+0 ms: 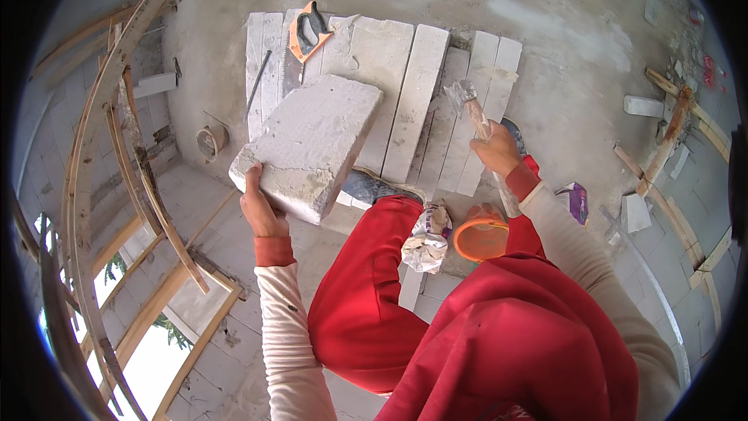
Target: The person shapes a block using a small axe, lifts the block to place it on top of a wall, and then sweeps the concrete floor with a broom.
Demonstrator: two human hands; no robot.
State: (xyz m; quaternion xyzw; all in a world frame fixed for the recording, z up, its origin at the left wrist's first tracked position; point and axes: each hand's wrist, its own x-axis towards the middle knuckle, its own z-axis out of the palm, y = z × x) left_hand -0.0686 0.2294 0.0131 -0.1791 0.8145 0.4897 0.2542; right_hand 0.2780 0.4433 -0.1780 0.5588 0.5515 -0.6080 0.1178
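My left hand (pixel 260 206) is closed on the near left edge of a thick, pale aerated-concrete block (pixel 315 136), thumb on top and fingers out of sight beneath. The block is tilted above a row of similar pale blocks (pixel 378 54) on the floor. To the right, my right hand (pixel 497 148) grips the wooden handle of a hammer (pixel 461 93). Its grey, dusty head points away from me, over the right end of the row, apart from the held block. An orange-and-black handsaw (pixel 310 35) lies on the row's far left part, beside a thin dark rod (pixel 257 84).
Between my legs stand an orange bucket (pixel 481 235) and a crumpled white bag (pixel 427 242). A purple package (pixel 574 203) lies right of my leg. Wooden boards (pixel 674 140) and block pieces are at the right; a curved wooden frame (pixel 86 156) rises at the left. A small round container (pixel 211 142) lies near the left wall.
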